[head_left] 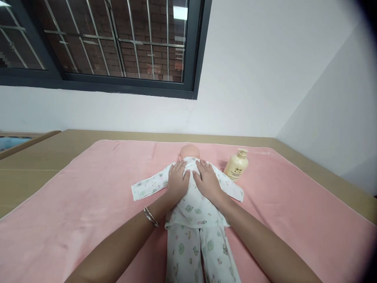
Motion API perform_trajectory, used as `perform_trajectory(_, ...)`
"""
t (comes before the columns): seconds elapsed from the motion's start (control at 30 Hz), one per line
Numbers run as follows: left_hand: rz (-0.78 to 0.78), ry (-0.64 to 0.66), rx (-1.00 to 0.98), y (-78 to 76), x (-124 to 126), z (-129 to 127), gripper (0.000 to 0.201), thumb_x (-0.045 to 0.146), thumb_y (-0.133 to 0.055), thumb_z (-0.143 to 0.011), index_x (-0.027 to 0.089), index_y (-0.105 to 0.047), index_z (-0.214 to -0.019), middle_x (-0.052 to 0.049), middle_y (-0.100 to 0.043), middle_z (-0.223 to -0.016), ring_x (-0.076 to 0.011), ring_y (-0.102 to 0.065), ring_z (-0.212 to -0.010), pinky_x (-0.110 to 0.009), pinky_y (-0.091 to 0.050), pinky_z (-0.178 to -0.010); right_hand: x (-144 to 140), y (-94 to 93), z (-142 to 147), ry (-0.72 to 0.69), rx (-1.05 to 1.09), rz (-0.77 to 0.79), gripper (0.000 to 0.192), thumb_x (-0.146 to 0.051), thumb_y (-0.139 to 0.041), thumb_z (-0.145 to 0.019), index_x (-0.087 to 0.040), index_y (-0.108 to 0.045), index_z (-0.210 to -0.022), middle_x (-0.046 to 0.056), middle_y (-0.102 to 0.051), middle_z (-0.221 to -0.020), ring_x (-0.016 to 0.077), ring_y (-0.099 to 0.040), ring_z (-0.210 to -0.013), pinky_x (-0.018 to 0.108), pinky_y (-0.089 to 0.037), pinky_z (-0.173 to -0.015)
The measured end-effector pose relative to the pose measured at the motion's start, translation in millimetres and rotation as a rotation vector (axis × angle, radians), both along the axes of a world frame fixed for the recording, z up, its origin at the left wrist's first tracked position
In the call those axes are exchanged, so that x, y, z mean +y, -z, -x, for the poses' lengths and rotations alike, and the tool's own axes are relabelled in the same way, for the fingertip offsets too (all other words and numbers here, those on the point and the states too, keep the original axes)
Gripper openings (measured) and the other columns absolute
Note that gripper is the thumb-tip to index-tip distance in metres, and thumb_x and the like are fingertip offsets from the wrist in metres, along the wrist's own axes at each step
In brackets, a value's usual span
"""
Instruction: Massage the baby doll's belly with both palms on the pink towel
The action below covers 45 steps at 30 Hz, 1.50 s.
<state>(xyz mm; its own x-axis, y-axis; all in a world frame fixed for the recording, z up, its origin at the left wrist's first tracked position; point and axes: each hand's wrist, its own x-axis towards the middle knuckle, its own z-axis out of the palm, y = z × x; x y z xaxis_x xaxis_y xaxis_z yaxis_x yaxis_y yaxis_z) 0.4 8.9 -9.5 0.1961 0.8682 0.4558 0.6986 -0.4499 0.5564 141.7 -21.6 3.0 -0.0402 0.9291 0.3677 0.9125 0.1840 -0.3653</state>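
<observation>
A baby doll (190, 150) in white patterned pyjamas lies stretched out on a pink mat (97, 212), its head toward the wall. It seems to lie face down, as only a bald, smooth head shows. Flat on the left of its upper back rests my left hand (178, 180), fingers pointing to the shoulder. My right hand (207, 181) lies flat on the other side in the same way. Both hands are open and hold nothing. The doll's sleeves (150, 186) spread out to either side, and the trouser legs (184, 251) run down between my forearms.
A pale yellow pump bottle (236, 165) stands on the mat, right of the doll's shoulder. Around the mat shows a wooden surface (35, 173), which meets a white wall (241, 78). Above is a dark-framed window (194, 59) with metal bars. A wooden rail (29, 144) edges the left side.
</observation>
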Motion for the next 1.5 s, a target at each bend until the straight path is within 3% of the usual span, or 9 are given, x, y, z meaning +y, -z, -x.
perform_trajectory(0.6, 0.022, 0.0, 0.007, -1.5, 7.7, 2.0, 0.044, 0.031, -0.042, -0.091, 0.015, -0.053, -0.13, -0.013, -0.05, -0.141, -0.0272, -0.037, -0.136, -0.051, -0.021, -0.116, -2.8, -2.6, 3.8, 0.026, -0.081, -0.037, 0.052, -0.034, -0.03, -0.097, -0.008, -0.042, -0.141, 0.019, -0.041, -0.146, 0.0291, -0.032, -0.138, 0.047, -0.022, -0.114)
perform_trajectory(0.73, 0.07, 0.012, 0.035, -2.4, 18.1, 7.2, 0.046, 0.035, -0.043, -0.091, 0.015, -0.051, -0.131, -0.014, -0.047, -0.143, -0.0275, -0.035, -0.138, -0.051, -0.022, -0.115, -19.5, -7.0, 15.8, 0.019, -0.204, -0.028, 0.051, -0.029, -0.032, -0.096, -0.002, -0.043, -0.139, 0.024, -0.043, -0.143, 0.0334, -0.035, -0.136, 0.048, -0.027, -0.112)
perform_trajectory(0.9, 0.016, 0.001, 0.121, -4.5, 16.7, 8.8, 0.046, 0.034, -0.037, -0.093, 0.013, -0.051, -0.131, -0.015, -0.05, -0.141, -0.0281, -0.037, -0.137, -0.05, -0.024, -0.114, -45.7, -13.0, 29.4, -0.085, -0.351, 0.02, 0.056, -0.017, -0.05, -0.086, 0.0, -0.043, -0.139, 0.028, -0.037, -0.144, 0.0399, -0.033, -0.136, 0.052, -0.026, -0.111)
perform_trajectory(1.0, -0.041, -0.008, 0.221, -7.4, 7.2, 5.5, 0.046, 0.029, -0.032, -0.095, 0.01, -0.051, -0.131, -0.017, -0.05, -0.14, -0.0307, -0.039, -0.135, -0.051, -0.028, -0.112, -36.3, -14.5, 22.2, -0.083, -0.286, 0.029, 0.052, -0.023, -0.043, -0.092, -0.003, -0.042, -0.14, 0.025, -0.038, -0.145, 0.0369, -0.033, -0.137, 0.05, -0.025, -0.112)
perform_trajectory(1.13, -0.115, -0.034, 0.297, -8.9, -14.7, -2.2, 0.046, 0.026, -0.028, -0.096, 0.01, -0.05, -0.132, -0.016, -0.049, -0.141, -0.031, -0.04, -0.135, -0.051, -0.031, -0.11, -2.6, -10.9, -2.3, -0.084, -0.058, 0.041, 0.057, -0.038, -0.023, -0.1, -0.004, -0.037, -0.143, 0.021, -0.035, -0.149, 0.0281, -0.027, -0.141, 0.047, -0.022, -0.114)
perform_trajectory(1.23, -0.139, -0.032, 0.341, -7.0, -33.7, -7.9, 0.046, 0.022, -0.029, -0.095, 0.01, -0.049, -0.133, -0.015, -0.047, -0.144, -0.0318, -0.038, -0.136, -0.052, -0.03, -0.111, 13.8, -5.8, -16.4, -0.112, 0.031, 0.055, 0.059, -0.042, -0.022, -0.1, -0.006, -0.033, -0.145, 0.017, -0.03, -0.152, 0.0233, -0.021, -0.143, 0.045, -0.016, -0.116)
perform_trajectory(1.37, -0.097, -0.023, 0.336, -5.9, -44.0, -9.5, 0.047, 0.02, -0.028, -0.093, 0.01, -0.047, -0.135, -0.014, -0.046, -0.144, -0.0307, -0.034, -0.138, -0.053, -0.022, -0.115, 13.5, -3.8, -15.8, -0.083, 0.001, 0.052, 0.059, -0.041, -0.021, -0.1, -0.005, -0.032, -0.145, 0.017, -0.03, -0.152, 0.0226, -0.021, -0.143, 0.044, -0.016, -0.117)
perform_trajectory(1.5, 0.039, 0.01, 0.187, -8.9, -26.2, -2.0, 0.05, 0.03, -0.03, -0.095, 0.016, -0.039, -0.142, -0.01, -0.036, -0.151, -0.0278, -0.025, -0.143, -0.054, -0.015, -0.116, -6.3, -7.7, 2.3, 0.015, -0.166, 0.059, 0.058, -0.034, -0.023, -0.098, 0.002, -0.035, -0.142, 0.023, -0.038, -0.146, 0.0281, -0.031, -0.139, 0.044, -0.023, -0.114)
